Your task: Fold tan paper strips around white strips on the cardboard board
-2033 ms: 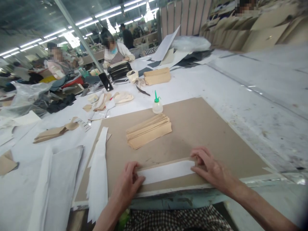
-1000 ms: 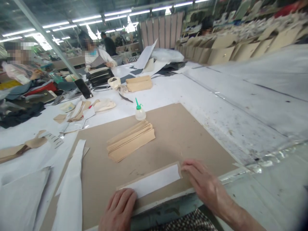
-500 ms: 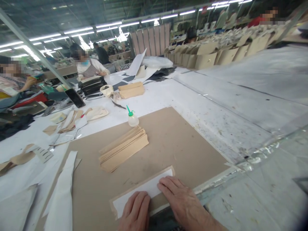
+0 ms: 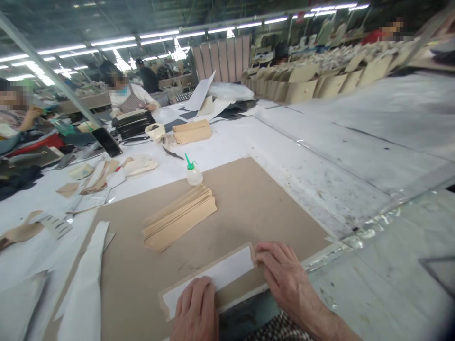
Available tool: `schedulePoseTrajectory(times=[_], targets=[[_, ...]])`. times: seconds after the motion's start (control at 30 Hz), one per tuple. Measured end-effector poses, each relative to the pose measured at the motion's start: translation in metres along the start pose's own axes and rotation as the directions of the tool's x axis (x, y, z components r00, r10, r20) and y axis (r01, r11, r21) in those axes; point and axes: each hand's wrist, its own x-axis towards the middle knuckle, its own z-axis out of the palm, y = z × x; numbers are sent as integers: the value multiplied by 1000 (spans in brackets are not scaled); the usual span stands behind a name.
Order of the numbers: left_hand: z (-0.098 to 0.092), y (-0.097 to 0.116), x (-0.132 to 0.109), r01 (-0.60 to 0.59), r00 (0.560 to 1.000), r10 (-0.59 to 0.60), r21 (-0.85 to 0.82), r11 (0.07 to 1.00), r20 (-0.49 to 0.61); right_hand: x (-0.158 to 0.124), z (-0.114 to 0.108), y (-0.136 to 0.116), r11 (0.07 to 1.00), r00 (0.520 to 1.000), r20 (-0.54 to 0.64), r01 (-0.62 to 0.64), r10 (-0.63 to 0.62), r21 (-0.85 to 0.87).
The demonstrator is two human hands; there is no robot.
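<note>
A tan strip with a white strip (image 4: 227, 272) laid on it lies near the front edge of a brown board (image 4: 256, 199). My left hand (image 4: 197, 310) lies flat on the strip's middle, fingers stretched out. My right hand (image 4: 282, 277) rests at the strip's right end, fingers together and flat on the board, fingertips touching the strip's end. A stack of tan strips (image 4: 179, 222) lies further back on the board. A small glue bottle with a green nozzle (image 4: 194, 173) stands behind the stack.
White strips (image 4: 85, 289) lie at the board's left edge. Tan pieces (image 4: 192, 131), a black phone (image 4: 106, 141), black stacks (image 4: 133, 123) and scraps lie further back. Other people sit at the far left of the table (image 4: 355, 156). Cardboard pieces line the back right.
My right hand has slid back from the strip's middle to its right end. My left hand stays on the strip. The view has shifted slightly.
</note>
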Motion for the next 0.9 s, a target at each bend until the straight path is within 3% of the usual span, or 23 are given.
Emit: schedulePoseTrajectory(times=[0.13, 0.27, 0.47, 0.63, 0.9], targets=[[6, 19, 32, -82, 997, 82, -245, 966, -10, -8, -10, 19, 998, 997, 76, -4, 9, -66], [13, 35, 56, -80, 996, 85, -320, 944, 3, -10, -13, 24, 995, 987, 153, 68, -55, -78], [18, 35, 55, -76, 997, 76, -350, 934, -14, -4, -12, 25, 993, 974, 218, 77, -55, -93], [17, 35, 54, -69, 998, 65, -343, 937, -21, -1, -7, 27, 992, 980, 198, 52, -28, -113], [15, 38, 57, -49, 997, 63, -264, 963, 46, 0, -7, 28, 997, 992, 127, 15, -25, 81]])
